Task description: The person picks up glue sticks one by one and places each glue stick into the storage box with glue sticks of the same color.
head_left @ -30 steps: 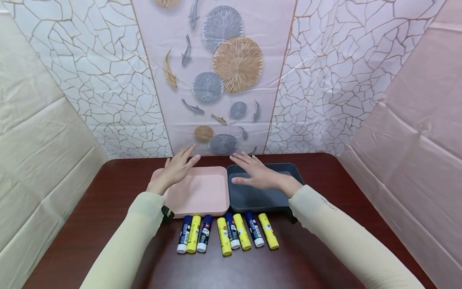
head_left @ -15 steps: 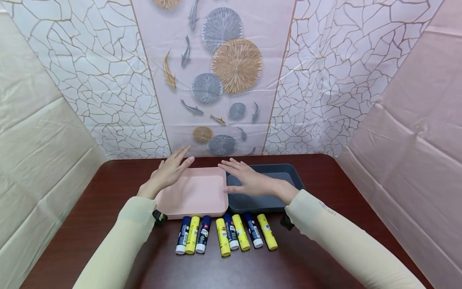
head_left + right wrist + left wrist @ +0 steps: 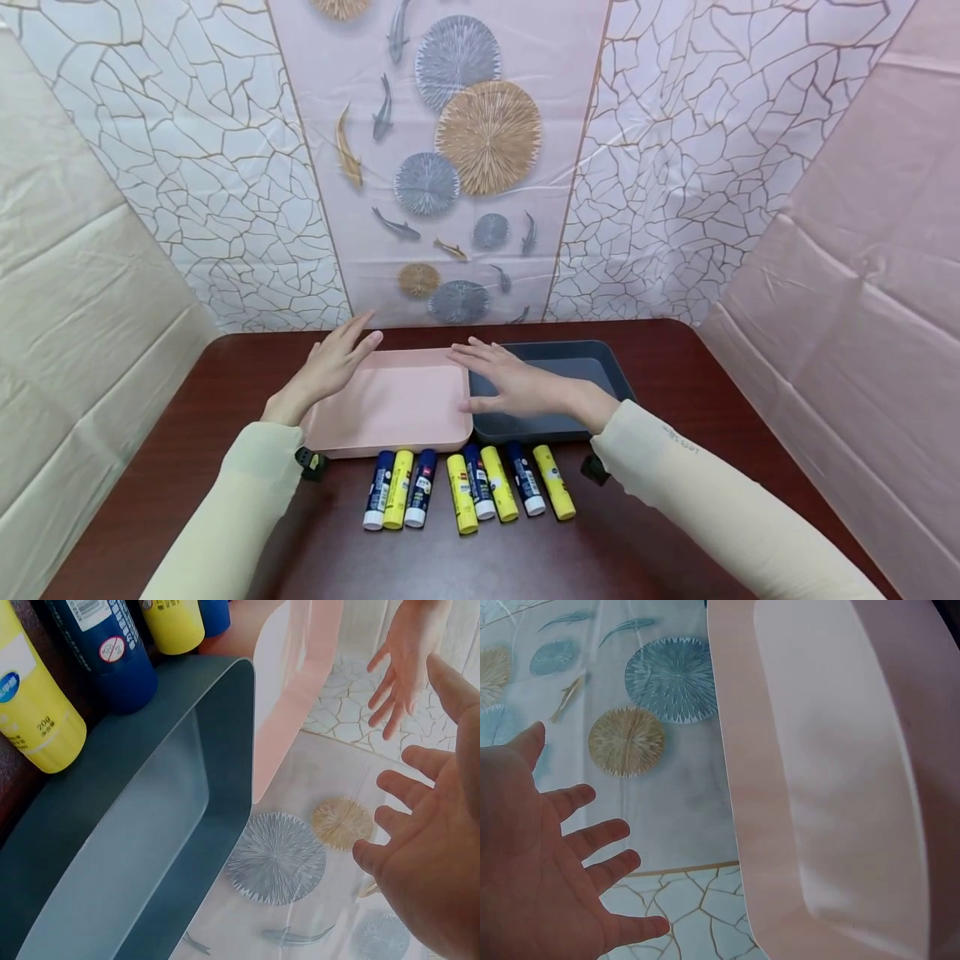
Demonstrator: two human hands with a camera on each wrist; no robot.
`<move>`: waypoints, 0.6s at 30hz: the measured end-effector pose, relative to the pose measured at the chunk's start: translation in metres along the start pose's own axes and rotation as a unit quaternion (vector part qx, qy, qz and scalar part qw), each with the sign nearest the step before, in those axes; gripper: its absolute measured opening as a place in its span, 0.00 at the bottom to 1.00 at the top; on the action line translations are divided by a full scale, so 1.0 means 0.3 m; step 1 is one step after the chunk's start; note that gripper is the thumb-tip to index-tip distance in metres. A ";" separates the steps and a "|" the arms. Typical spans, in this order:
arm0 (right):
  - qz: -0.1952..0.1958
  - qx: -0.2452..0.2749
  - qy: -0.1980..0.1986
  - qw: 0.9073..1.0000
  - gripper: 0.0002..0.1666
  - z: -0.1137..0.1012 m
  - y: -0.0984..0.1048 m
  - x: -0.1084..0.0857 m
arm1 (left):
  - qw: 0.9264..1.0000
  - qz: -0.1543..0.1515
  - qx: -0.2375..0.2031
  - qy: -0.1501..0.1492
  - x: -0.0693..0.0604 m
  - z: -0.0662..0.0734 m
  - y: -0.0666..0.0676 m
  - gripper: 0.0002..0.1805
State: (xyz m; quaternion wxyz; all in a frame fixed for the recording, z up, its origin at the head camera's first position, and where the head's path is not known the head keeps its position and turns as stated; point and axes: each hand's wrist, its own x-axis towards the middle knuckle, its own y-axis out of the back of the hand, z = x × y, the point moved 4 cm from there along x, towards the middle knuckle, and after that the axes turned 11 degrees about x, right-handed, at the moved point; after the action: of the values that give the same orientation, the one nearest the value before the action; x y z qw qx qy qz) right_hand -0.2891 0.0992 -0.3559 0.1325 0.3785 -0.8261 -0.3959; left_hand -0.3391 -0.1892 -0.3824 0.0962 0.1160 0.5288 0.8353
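Note:
Above the left part of a pink tray (image 3: 397,400) hovers my left hand (image 3: 324,371), its fingers spread and holding nothing. My right hand (image 3: 517,383) is held over the dark blue-grey tray (image 3: 577,379), fingertips reaching across the seam between the two trays; its fingers are extended and hold nothing. In front of the trays lies a row of glue sticks, some yellow like this glue stick (image 3: 462,494), others navy with white ends like this navy glue stick (image 3: 379,492). The left wrist view shows the left palm (image 3: 540,862) apart from the pink tray; the right wrist view shows both hands free.
The trays stand side by side on a dark reddish-brown table (image 3: 225,417), near its back edge. Behind them hangs a patterned backdrop (image 3: 480,275). Plain pale cloth walls (image 3: 840,275) flank the table on both sides.
My left hand has moved left and slightly down. My right hand has shifted left and a little nearer, toward the trays' seam. The trays and glue sticks stay in place.

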 end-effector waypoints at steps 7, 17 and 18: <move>-0.009 0.006 0.000 1.000 0.47 -0.015 -0.011 -0.015 | 1.000 -0.002 -0.004 0.017 -0.023 -0.046 0.003 0.40; -0.015 -0.018 -0.004 1.000 0.48 -0.015 -0.022 -0.023 | 1.000 -0.006 -0.009 0.026 -0.056 -0.096 0.005 0.41; -0.015 -0.020 -0.004 1.000 0.48 -0.015 -0.024 -0.024 | 1.000 -0.007 -0.010 0.024 -0.056 -0.097 0.004 0.41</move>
State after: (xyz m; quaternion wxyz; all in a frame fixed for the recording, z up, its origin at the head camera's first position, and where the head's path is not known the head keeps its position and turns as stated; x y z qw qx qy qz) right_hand -0.2781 0.0991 -0.3579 0.1310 0.3870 -0.8126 -0.4157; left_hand -0.3317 -0.2196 -0.3950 0.0904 0.0919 0.5232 0.8424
